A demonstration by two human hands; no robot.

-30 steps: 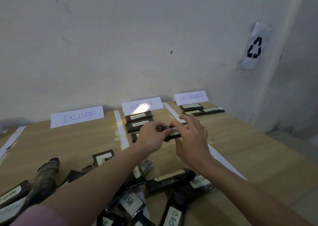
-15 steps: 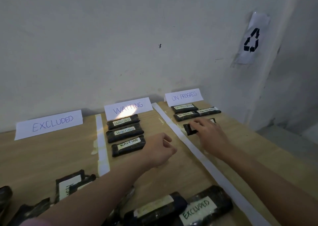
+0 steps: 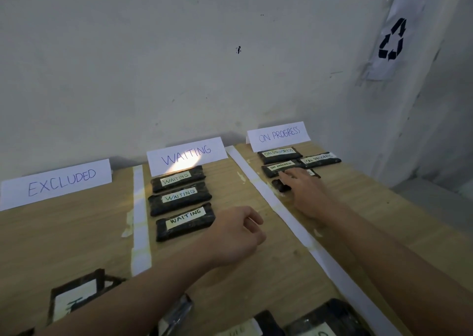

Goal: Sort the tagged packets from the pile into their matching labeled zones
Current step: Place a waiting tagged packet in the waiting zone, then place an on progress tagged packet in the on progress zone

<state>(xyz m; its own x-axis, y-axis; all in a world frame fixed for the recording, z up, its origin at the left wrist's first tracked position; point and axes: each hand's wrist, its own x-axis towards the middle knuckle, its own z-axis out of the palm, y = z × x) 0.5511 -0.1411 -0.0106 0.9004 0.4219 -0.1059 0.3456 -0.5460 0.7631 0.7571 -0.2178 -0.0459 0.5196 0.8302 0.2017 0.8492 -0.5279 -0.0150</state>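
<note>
Head view shows the right hand (image 3: 304, 192) now flat on the packet (image 3: 281, 185) it carried beyond the tape strip (image 3: 286, 215) under the ON PROGRESS sign (image 3: 279, 135), no longer shared with the left hand (image 3: 238, 233), which hangs loosely curled, empty, so release seems near.

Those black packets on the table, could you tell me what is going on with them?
A person is sorting tagged packets into zones marked by signs. The right hand rests on a packet in the ON PROGRESS zone, just in front of three packets already lying by the ON PROGRESS sign. The left hand hovers loosely curled and holds nothing. Three packets lie before the WAITING sign. No packets show by the EXCLUDED sign. Unsorted packets remain near the person.
</note>
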